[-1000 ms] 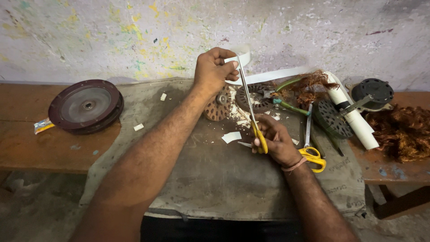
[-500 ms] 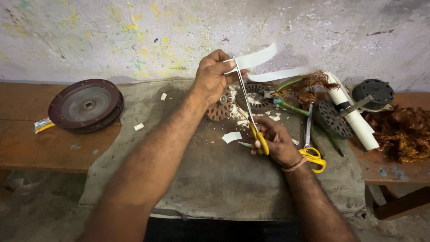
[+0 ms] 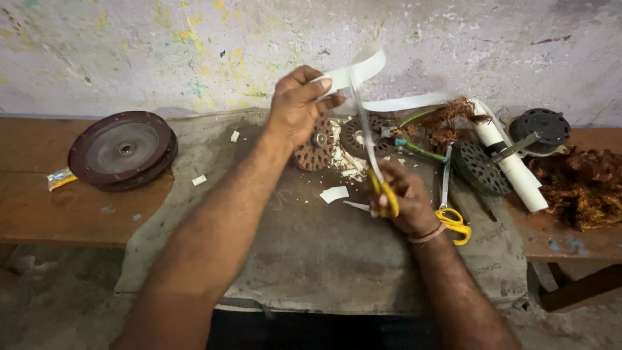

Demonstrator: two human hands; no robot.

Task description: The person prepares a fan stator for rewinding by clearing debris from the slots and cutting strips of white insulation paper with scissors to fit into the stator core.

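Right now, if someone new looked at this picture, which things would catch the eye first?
At the centre, the left hand holds up a white paper strip while the right hand works yellow-handled scissors along it. A second pair of yellow scissors lies just right of that hand on the grey cloth. Far left on the wooden bench sits a dark red round disc; far right lies a heap of reddish-brown wire.

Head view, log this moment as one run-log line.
left hand: holds white strip up | right hand: works yellow-handled scissors, blades at strip | spare scissors: on grey cloth
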